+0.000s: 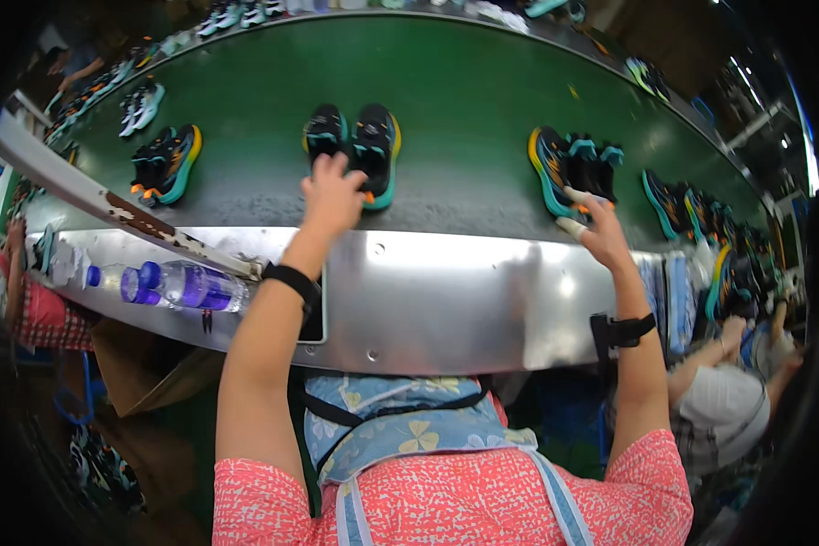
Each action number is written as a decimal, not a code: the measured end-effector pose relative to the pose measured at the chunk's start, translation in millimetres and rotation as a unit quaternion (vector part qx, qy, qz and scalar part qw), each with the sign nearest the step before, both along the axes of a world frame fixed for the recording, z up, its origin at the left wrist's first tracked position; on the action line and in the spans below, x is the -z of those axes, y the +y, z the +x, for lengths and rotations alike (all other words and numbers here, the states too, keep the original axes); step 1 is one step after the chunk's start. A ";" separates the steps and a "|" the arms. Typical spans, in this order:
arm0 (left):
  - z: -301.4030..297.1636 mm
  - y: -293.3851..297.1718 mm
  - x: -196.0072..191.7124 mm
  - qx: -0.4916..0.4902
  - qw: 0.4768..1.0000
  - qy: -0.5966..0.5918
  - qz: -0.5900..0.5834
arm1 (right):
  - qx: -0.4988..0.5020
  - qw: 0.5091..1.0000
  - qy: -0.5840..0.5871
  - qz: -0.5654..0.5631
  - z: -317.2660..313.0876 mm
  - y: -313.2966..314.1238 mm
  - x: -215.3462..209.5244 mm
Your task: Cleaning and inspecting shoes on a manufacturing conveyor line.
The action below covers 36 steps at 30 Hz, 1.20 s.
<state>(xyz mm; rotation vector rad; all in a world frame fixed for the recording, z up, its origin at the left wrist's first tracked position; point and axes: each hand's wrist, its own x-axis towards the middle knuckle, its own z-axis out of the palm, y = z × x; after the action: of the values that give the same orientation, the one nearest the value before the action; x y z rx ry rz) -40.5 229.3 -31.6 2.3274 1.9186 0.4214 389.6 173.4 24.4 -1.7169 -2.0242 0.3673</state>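
Overhead, left hand point(330, 196) resting open-fingered on middle shoe pair point(353, 150) on green conveyor belt point(464, 91), right hand point(599, 232) loosely open touching next shoe pair point(575, 168) rightward; possibly nudged crooked.

three pairs of shoes point(352, 146) are seen mid-belt point(464, 82) (more, too small to be counted, are strung along both ends); two bottles point(187, 286) are laid on the ledge point(446, 291).

Shoe factory: sneaker-laden conveyor belt point(464, 100)
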 end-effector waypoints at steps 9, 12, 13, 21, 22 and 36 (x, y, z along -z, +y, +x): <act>39.3 -155.7 23.6 0.066 0.969 -0.224 0.075 | 0.118 0.944 -0.277 -0.136 56.5 72.7 44.0; 50.3 -184.4 20.2 0.059 0.955 -0.290 -0.025 | 0.062 0.983 -0.132 -0.111 38.6 66.3 28.2; 53.7 -188.1 17.3 0.040 0.940 -0.334 -0.052 | 0.048 0.984 -0.082 -0.149 16.9 59.4 16.0; 92.2 -193.5 -0.2 -0.079 0.927 -0.362 -0.052 | -0.234 0.958 -0.090 -0.137 -163.2 -104.0 -17.7; 86.2 -192.0 2.5 -0.081 0.928 -0.361 -0.047 | -0.256 0.951 -0.069 -0.158 -177.5 -118.0 -17.2; 74.5 -265.6 -11.9 0.095 0.946 -0.305 0.062 | -0.236 0.898 0.246 -0.279 -122.3 -102.4 -23.5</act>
<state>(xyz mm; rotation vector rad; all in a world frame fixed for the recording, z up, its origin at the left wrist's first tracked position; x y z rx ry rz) 34.0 -36.3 -19.6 2.0716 1.3942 1.1115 267.3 71.0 47.9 -1.1786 -2.0157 1.5028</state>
